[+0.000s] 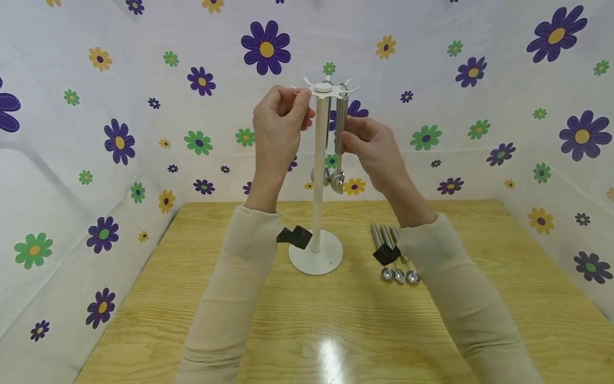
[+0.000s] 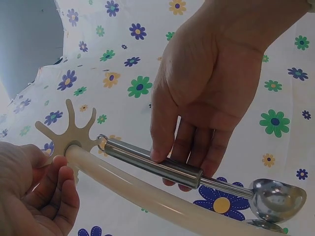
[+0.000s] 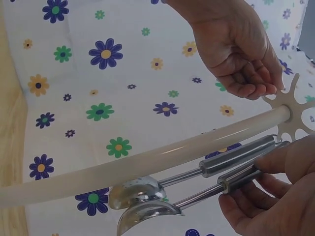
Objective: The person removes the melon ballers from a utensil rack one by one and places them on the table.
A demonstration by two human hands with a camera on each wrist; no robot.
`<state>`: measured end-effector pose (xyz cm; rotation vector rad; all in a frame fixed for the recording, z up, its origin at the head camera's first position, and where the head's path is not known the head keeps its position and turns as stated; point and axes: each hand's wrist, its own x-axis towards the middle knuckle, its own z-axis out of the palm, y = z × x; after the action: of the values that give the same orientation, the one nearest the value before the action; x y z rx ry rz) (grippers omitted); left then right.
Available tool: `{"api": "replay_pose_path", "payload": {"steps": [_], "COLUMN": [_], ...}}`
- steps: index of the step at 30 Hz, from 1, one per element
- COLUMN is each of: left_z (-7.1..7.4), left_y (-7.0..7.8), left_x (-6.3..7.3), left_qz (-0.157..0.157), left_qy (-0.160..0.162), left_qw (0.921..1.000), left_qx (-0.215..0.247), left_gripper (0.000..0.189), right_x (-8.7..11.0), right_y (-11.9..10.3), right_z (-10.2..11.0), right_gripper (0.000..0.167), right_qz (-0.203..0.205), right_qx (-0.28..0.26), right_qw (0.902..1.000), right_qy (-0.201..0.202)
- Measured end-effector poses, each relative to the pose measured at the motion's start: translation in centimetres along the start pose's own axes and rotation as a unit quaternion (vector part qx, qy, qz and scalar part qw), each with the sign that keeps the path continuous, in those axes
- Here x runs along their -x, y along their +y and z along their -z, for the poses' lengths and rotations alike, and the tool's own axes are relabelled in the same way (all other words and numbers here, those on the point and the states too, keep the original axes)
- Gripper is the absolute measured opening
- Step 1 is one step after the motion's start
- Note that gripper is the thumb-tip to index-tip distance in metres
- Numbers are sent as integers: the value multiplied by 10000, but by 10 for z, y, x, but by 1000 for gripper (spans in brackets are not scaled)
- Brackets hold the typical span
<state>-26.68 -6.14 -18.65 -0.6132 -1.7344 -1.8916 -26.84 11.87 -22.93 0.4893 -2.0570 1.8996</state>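
A white stand [image 1: 318, 176] with a round base carries a star-shaped ring of hooks [image 1: 322, 88] at its top. My left hand [image 1: 279, 125] pinches one of these hooks between thumb and fingers, on the stand's left side. On the right side, my right hand [image 1: 376, 146] holds the thick handle of a metal scoop [image 2: 152, 161], thumb on one face and fingers behind. The scoop's end ring is at a hook, and its round bowl [image 1: 338, 182] points down. Behind it hangs a second metal scoop [image 3: 241, 153], close beside the first, its bowl partly overlapped.
Several more metal scoops [image 1: 400, 275] lie side by side on the wooden table [image 1: 230, 320], right of the stand's base [image 1: 307, 262]; the right sleeve and a black strap partly cover them. Flower-printed cloth [image 1: 211, 160] surrounds the table at the back and sides.
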Motion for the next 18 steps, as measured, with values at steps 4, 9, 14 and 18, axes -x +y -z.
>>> {"api": "replay_pose_path", "payload": {"steps": [4, 9, 14, 18], "left_z": [0, 0, 1, 0], "left_y": [-1, 1, 1, 0], "left_x": [0, 0, 0, 0], "left_qz": [-2, 34, 59, -7], "left_qy": [-17, -28, -23, -29], "left_qw": [10000, 10000, 10000, 10000], "left_qx": [38, 36, 37, 30], "left_gripper": [14, 13, 12, 13], "right_x": [1, 2, 3, 3], "right_y": [0, -2, -3, -3], "right_z": [-3, -2, 0, 4], "right_gripper": [36, 36, 36, 35], "right_qz": [-55, -137, -135, -83], "right_qx": [74, 300, 392, 442], "right_qw": [9999, 9993, 9984, 9978], "right_qy": [-53, -163, -384, -494]}}
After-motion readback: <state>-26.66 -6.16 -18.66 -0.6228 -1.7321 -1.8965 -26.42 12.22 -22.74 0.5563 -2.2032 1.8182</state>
